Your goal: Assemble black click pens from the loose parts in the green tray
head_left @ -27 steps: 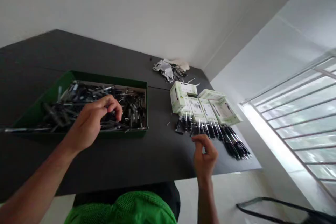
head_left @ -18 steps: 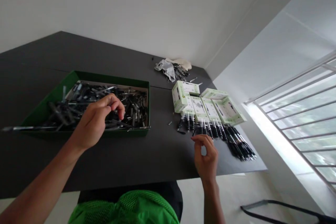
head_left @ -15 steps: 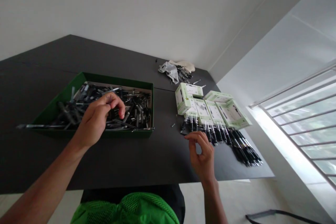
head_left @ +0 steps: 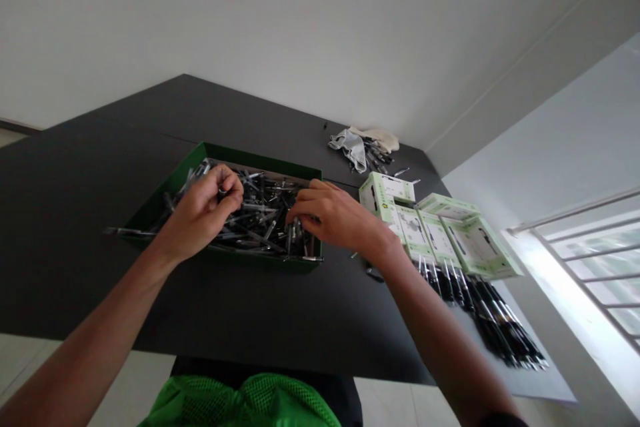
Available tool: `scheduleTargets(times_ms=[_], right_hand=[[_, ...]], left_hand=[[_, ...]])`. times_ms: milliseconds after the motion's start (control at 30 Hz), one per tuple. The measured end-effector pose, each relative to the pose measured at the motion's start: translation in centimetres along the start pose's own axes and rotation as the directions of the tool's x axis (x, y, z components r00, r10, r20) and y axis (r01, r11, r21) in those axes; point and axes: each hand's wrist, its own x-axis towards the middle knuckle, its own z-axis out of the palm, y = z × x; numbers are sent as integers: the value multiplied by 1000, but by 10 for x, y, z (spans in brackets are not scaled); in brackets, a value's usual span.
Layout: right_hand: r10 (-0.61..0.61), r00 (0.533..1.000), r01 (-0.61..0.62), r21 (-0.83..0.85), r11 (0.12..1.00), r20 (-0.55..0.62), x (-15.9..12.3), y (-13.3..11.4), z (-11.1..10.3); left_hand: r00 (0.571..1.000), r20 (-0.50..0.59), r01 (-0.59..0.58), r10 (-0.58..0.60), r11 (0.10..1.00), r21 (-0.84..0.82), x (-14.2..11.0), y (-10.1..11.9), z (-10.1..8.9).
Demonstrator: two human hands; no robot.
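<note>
A green box (head_left: 260, 159) holds a jumbled heap of black and clear pens (head_left: 255, 220). My left hand (head_left: 203, 210) hovers over the heap's left half, fingers curled in toward the thumb; whatever they hold, if anything, is too small to make out. At the box's right end my right hand (head_left: 333, 217) bends its fingers down to the pens, closed around something I cannot make out. Beyond my right forearm, pens (head_left: 505, 327) lie in bundles along the table's right side, partly on light green pen cartons (head_left: 413, 233).
On the dark table (head_left: 240, 313), a grey-white cloth (head_left: 351, 149) and a cream cloth (head_left: 383, 139) lie at the back with loose pens (head_left: 376, 157) beside them. A wall (head_left: 300, 33) rises behind. A barred window (head_left: 600, 267) is on the right.
My right hand has moved left from the pen bundles to the green box's right end. My left hand stays over the box, its fingers curled closer to the thumb. The view has shifted.
</note>
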Motion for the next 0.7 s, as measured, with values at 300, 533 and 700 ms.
scheduleTargets(times_ms=[300, 533, 700], right_hand=[[-12, 918, 166, -358, 919, 395, 52, 16, 41], [-23, 899, 230, -426, 875, 438, 63, 17, 51], [-73, 901, 259, -397, 881, 427, 65, 18, 54]], left_hand=[[998, -18, 64, -65, 996, -60, -3, -9, 0], [996, -42, 75, -76, 997, -18, -3, -9, 1], [995, -49, 79, -82, 995, -59, -4, -7, 0]])
